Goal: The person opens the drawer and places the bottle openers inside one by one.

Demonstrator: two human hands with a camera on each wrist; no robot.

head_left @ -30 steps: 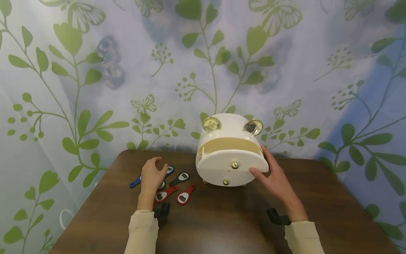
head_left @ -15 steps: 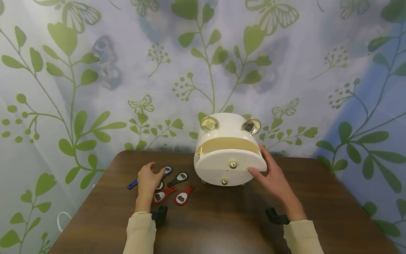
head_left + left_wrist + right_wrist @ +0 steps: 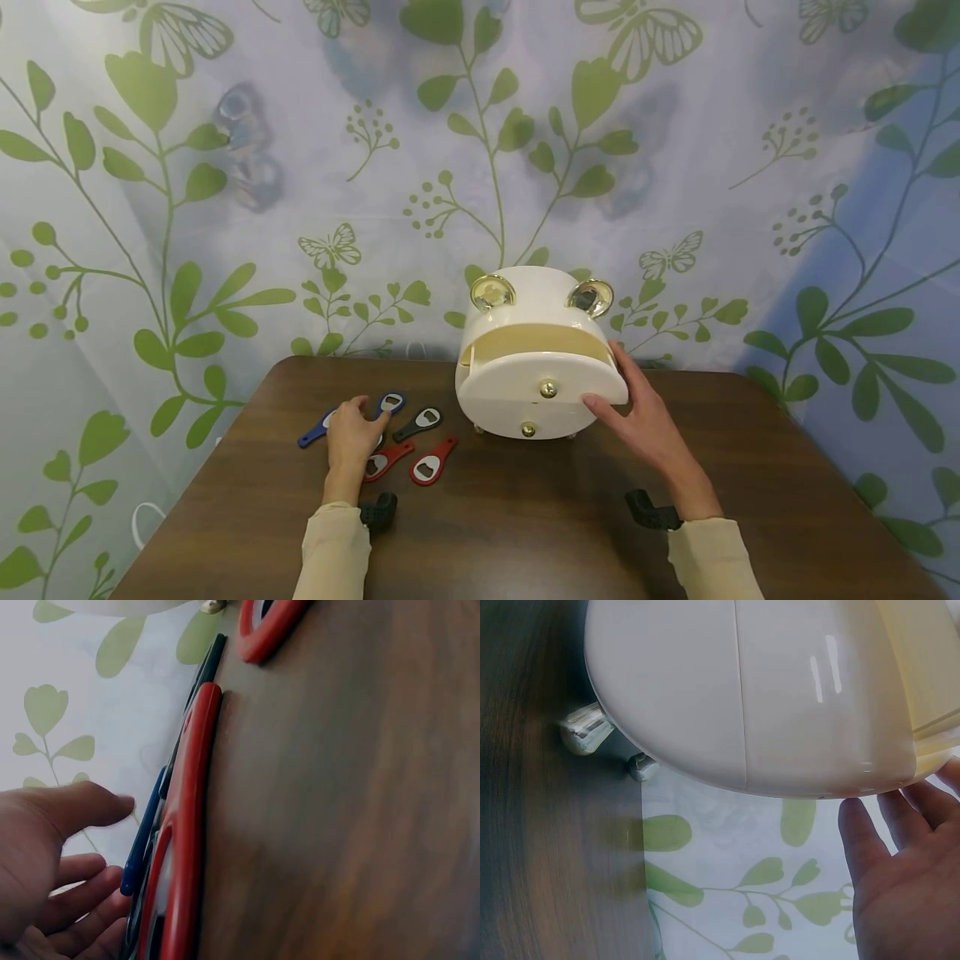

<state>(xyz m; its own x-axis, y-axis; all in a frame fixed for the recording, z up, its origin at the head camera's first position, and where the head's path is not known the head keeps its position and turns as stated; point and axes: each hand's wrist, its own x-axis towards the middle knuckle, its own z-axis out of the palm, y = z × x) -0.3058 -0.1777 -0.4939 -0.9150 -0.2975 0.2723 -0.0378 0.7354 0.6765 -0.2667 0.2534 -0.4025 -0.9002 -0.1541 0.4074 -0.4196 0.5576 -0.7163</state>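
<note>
My left hand (image 3: 352,437) hovers low over several bottle openers on the brown table, holding none. Its thumb and fingers are spread beside a blue bottle opener (image 3: 391,403); in the left wrist view that blue opener (image 3: 142,840) lies just past the fingertips. Another blue opener (image 3: 313,432) sticks out left of the hand, and a dark one is partly hidden. A white drawer box (image 3: 540,283) with two gold-rimmed eyes stands to the right, its upper drawer (image 3: 502,382) pulled out. My right hand (image 3: 651,425) grips that drawer's right edge, thumb in front, fingers along the side.
A black opener (image 3: 420,423) and two red openers, one (image 3: 388,461) nearer the hand and one (image 3: 433,463) farther right, lie left of the box. Behind the table (image 3: 525,525) hangs a leaf-patterned cloth (image 3: 390,275).
My left hand has come down slightly, uncovering more of the blue opener by its fingertips. The right hand keeps its hold on the drawer. The head view has shifted a little.
</note>
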